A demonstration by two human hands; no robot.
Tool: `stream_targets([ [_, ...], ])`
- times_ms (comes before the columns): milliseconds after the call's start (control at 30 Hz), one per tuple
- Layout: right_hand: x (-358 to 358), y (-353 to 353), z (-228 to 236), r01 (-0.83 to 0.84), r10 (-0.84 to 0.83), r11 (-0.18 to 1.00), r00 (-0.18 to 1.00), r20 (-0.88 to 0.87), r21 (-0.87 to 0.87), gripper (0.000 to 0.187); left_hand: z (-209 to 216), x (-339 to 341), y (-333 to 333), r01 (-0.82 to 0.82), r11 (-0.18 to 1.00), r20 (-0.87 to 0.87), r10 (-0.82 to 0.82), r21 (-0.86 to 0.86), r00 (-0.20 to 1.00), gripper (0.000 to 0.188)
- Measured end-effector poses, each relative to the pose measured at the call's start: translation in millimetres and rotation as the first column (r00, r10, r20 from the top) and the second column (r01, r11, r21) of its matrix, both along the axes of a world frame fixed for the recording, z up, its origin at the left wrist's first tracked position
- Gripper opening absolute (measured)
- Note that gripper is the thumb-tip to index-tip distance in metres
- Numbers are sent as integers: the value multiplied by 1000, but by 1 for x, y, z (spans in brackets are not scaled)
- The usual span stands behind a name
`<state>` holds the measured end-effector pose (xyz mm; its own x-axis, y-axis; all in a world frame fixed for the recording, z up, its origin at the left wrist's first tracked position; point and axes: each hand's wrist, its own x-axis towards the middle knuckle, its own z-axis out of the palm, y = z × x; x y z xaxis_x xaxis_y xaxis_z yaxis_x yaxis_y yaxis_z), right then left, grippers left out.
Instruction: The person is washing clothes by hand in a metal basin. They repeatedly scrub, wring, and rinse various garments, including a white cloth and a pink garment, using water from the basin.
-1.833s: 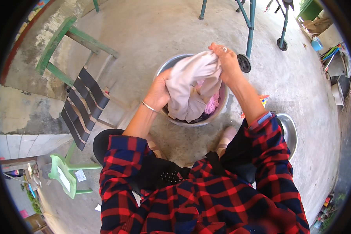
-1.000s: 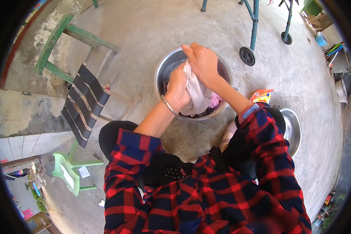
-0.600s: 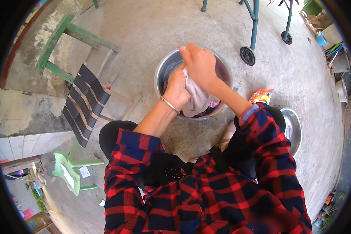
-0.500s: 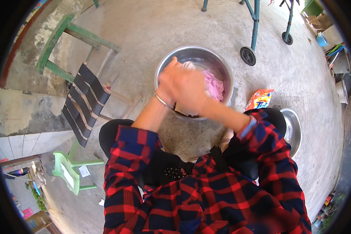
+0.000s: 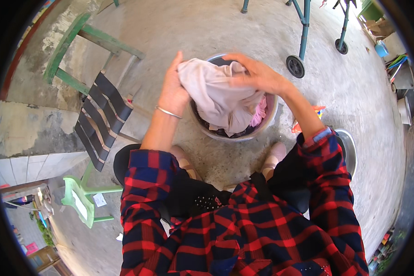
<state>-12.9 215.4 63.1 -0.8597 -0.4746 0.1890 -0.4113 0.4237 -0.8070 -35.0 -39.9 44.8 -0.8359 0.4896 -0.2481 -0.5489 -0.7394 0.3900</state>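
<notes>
A pale pinkish-grey cloth (image 5: 216, 94), crumpled and hanging in folds, is lifted between my two hands above a round metal basin (image 5: 272, 117). My left hand (image 5: 174, 88), with a bangle at its wrist, holds the cloth's left side; its thumb points up and the other fingers are partly hidden. On the far right side, my right hand (image 5: 260, 76) grips the cloth, its fingers slightly blurred and spread over and behind it. Below the cloth, a pink cloth (image 5: 259, 112) lies in the basin beside darker fabric. The lifted cloth hides most of the basin's inside.
An orange packet (image 5: 297, 126) and a second metal basin (image 5: 349, 149) stand by my right knee. To the left are a chair with black straps (image 5: 103, 122) and a light green plastic stool (image 5: 73, 200). A wheeled blue-green frame (image 5: 303, 41) stands at the far right.
My hands were together over the basin, blurred. Now they are apart, with the pale cloth raised and spread between them.
</notes>
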Motion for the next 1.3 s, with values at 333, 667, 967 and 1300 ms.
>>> stream_targets([
  [333,3,45,28,107,93,915,882,463,-389,22,26,17,13,-140,814,-268,-20,-564,963,50],
  [667,-6,32,47,565,289,464,632,719,-683,26,22,26,46,-142,804,-400,-127,-577,908,46],
  [967,47,-74,11,270,-295,954,776,-558,-130,23,-19,4,42,-119,983,7,121,-136,993,42],
  [1300,16,-90,-15,430,-341,903,683,-646,-22,25,-6,42,74,-68,992,0,68,-105,998,41],
])
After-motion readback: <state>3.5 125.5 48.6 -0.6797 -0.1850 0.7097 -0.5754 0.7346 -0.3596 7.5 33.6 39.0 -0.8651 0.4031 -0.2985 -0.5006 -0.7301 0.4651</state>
